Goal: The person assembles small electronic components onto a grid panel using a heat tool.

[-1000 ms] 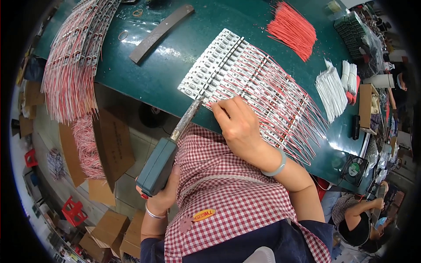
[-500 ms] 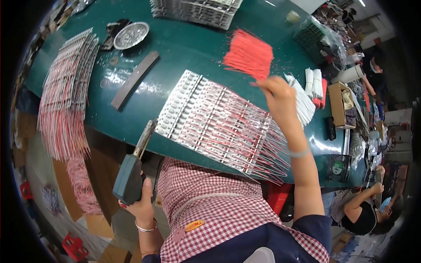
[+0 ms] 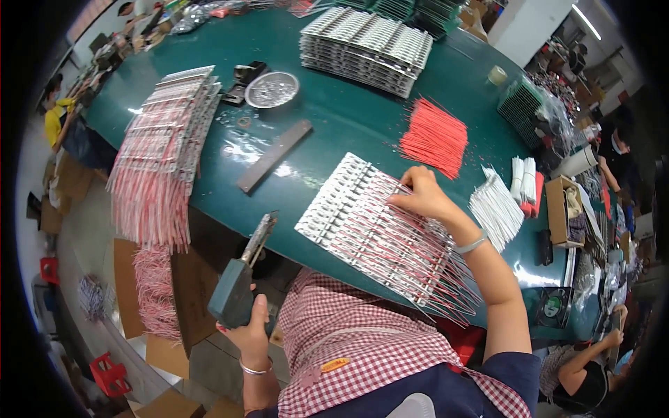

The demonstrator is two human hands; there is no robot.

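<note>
Two hands at work. Right hand [image 3: 421,196] pinches a red wire at the far edge of the metal strip panel [image 3: 376,233], which lies flat on the green counter [image 3: 334,118] directly ahead. Left hand [image 3: 247,327] grips a soldering gun [image 3: 237,285], held low, off the counter's near edge, well apart from the panel. Judgement: seat each wire squarely in its slot before bringing the tip up.

Factory assembly workshop: green workbench [image 3: 348,132], wired-strip stacks [image 3: 366,45].
</note>
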